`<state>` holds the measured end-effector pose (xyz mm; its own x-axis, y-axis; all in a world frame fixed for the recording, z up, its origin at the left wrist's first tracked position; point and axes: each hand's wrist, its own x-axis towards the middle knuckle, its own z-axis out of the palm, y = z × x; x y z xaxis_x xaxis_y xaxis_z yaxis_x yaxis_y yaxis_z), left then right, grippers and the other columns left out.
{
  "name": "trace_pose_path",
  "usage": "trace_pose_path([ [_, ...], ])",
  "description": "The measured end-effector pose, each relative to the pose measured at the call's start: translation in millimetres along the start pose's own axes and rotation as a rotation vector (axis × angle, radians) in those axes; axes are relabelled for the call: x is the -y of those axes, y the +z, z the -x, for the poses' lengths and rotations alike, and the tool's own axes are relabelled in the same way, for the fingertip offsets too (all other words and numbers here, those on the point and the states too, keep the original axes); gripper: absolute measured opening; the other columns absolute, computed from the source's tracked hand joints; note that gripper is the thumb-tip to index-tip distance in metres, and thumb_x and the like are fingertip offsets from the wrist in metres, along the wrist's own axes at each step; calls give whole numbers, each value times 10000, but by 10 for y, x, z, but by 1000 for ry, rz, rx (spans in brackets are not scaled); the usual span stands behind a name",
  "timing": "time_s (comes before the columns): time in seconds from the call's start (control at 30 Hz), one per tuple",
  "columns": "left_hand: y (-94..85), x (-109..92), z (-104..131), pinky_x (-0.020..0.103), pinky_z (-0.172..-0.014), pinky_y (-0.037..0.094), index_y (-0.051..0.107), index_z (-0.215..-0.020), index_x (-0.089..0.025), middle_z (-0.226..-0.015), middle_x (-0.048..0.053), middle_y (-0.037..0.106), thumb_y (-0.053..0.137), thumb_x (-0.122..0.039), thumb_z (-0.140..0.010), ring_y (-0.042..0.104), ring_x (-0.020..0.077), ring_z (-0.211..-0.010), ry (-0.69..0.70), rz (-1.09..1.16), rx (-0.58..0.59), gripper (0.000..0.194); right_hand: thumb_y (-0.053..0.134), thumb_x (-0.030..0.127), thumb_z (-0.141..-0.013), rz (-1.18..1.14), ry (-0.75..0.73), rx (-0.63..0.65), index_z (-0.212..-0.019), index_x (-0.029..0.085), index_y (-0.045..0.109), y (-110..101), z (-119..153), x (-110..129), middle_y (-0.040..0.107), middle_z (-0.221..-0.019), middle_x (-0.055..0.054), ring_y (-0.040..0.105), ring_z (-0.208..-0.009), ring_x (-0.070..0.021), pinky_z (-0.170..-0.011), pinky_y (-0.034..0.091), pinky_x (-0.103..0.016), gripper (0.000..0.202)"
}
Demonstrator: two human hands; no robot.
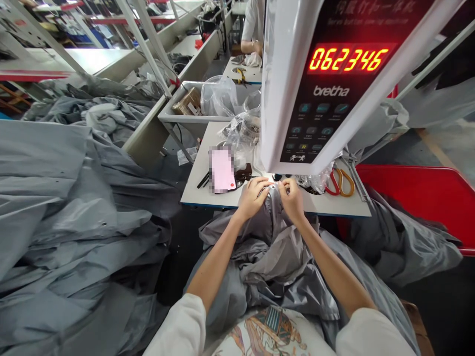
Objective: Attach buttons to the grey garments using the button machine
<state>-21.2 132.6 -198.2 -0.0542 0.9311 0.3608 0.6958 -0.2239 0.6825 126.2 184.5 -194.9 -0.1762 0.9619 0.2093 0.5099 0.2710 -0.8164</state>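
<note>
Grey shiny fabric, apparently a garment (276,247), lies over my lap and up onto the front edge of the white table. My left hand (254,199) holds its upper part from the left, fingers reaching toward the machine and thumb toward the middle. On the other side, my right hand (291,200) pinches the fabric's edge between thumb and fingers. Between the fingertips a small round metal snap or button (272,187) shows on the cloth. Just above both hands is the white button machine (272,148), its panel lit with red digits; its working head is hidden.
On the white table (196,185) lie a pink phone (222,170) and plastic bags (243,131). Scissors (339,182) with red and orange handles lie right. Grey fabric piles (74,222) fill the left; a red bin (419,193) stands right. Another person (254,27) sits beyond.
</note>
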Motion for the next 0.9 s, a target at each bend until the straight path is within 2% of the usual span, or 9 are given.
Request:
trace_pose_path([
  [0.7, 1, -20, 3, 317, -1047, 354, 597, -1135, -238, -1223, 42, 565, 444, -276, -946, 486, 159, -1175, -20, 1, 12, 246, 412, 428, -882, 21, -9, -30, -827, 217, 498, 27, 12, -18, 589, -731, -12, 532, -687, -178, -665, 369, -280, 235],
  [0.9, -84, -15, -12, 317, -1056, 357, 570, -1166, -206, -1242, 63, 558, 483, -281, -918, 488, 164, -1195, -54, 171, 52, 273, 395, 417, -894, 51, -48, -24, -837, 217, 502, 2, 13, 11, 597, -731, -24, 549, -688, -187, -652, 372, -278, 233],
])
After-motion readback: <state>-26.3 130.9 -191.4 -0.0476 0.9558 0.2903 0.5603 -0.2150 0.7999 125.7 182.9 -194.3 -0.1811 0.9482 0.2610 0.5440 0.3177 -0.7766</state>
